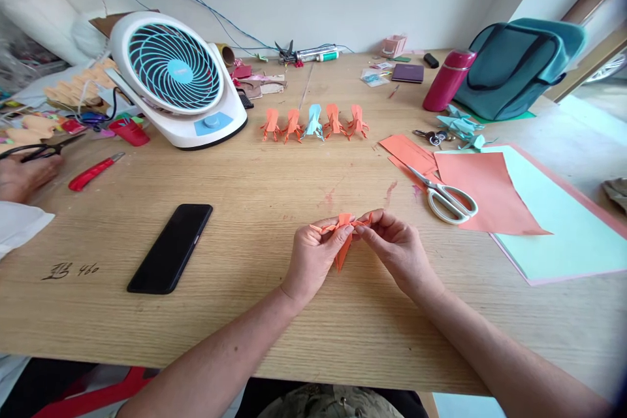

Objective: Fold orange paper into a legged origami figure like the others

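Observation:
Between my two hands is an orange folded-paper figure [343,255], its pointed end hanging down and thin folded strips sticking out to both sides. My left hand [316,255] pinches its middle between thumb and fingers. From the other side, my right hand [394,245] is closed on one of the thin strips. Both hands are just above the table, near its front edge. Farther back stands a row of similar folded-paper figures, several orange [333,121] and one light blue [313,122].
White-handled scissors [450,202] lie on orange paper [490,186] at right, over pale green sheets [563,235]. A black phone [170,248] and red knife [95,172] lie left. A fan [210,127], pink bottle [449,81] and teal bag [509,72] stand behind. Another person's hand [29,176] holds black scissors.

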{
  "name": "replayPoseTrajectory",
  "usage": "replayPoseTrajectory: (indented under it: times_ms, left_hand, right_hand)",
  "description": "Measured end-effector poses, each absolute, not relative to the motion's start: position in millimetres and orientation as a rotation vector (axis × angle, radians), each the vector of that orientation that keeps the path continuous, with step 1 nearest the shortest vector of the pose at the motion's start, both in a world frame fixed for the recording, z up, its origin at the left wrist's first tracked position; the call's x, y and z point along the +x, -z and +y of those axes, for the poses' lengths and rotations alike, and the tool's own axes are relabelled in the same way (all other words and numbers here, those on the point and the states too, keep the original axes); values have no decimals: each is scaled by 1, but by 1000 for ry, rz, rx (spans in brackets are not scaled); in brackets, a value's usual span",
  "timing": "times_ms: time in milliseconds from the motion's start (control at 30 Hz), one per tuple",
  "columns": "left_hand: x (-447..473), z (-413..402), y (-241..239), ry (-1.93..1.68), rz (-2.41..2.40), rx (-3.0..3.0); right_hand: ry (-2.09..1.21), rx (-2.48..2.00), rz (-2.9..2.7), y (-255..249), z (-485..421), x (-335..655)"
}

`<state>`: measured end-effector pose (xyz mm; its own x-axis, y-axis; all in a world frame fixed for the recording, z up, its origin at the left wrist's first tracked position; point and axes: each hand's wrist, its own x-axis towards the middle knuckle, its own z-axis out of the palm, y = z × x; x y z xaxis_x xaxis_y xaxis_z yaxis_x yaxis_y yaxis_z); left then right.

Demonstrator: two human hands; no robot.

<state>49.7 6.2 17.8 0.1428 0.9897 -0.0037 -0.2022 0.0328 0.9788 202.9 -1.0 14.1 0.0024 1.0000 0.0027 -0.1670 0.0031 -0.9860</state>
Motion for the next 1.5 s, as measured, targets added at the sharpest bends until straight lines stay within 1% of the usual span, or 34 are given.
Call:
replayPoseTrajectory:
  times_ms: [500,867,1200,1500]
  left_hand:
    - [50,7,-20,-1215,1004,1155]
    - [50,8,-19,-1238,996,1127]
    - [47,6,-18,-1230,1052,1283]
    - [46,7,-19,-1226,1107,1335]
  right_hand:
    - [-1228,-1102,-1188,-7,-2,205]
    - [-1184,-1035,-1210,-6,-2,206]
    - [-1093,-1034,-1293,-1,-2,206]
    - [-1008,-1073,-1381,-8,-4,208]
